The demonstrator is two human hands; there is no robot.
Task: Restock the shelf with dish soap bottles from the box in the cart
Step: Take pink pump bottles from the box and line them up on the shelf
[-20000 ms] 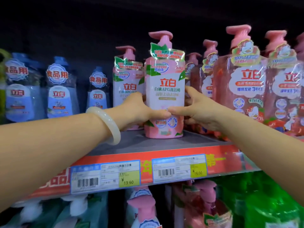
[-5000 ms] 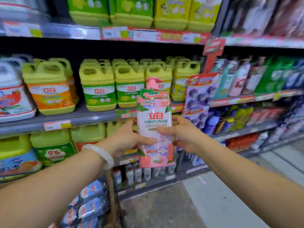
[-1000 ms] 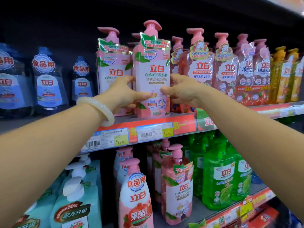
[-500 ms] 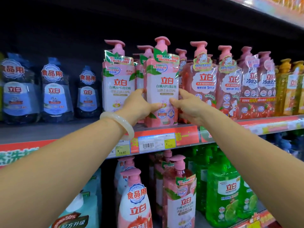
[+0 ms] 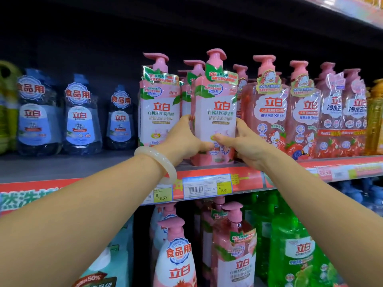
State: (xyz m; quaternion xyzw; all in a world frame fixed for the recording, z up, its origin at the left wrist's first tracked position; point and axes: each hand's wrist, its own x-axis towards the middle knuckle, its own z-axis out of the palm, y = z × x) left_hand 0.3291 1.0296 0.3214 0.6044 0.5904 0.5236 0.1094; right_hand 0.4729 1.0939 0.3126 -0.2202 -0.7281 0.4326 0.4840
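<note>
**Pink soap bottle held at the shelf front**

Both hands clasp one pink dish soap bottle, upright with its base at the front edge of the shelf. The left hand wraps its left side, thumb across the label; the right hand curls round its right side. A matching pink bottle stands just left, blue bottles farther left. A pale bangle circles the left wrist.
</note>
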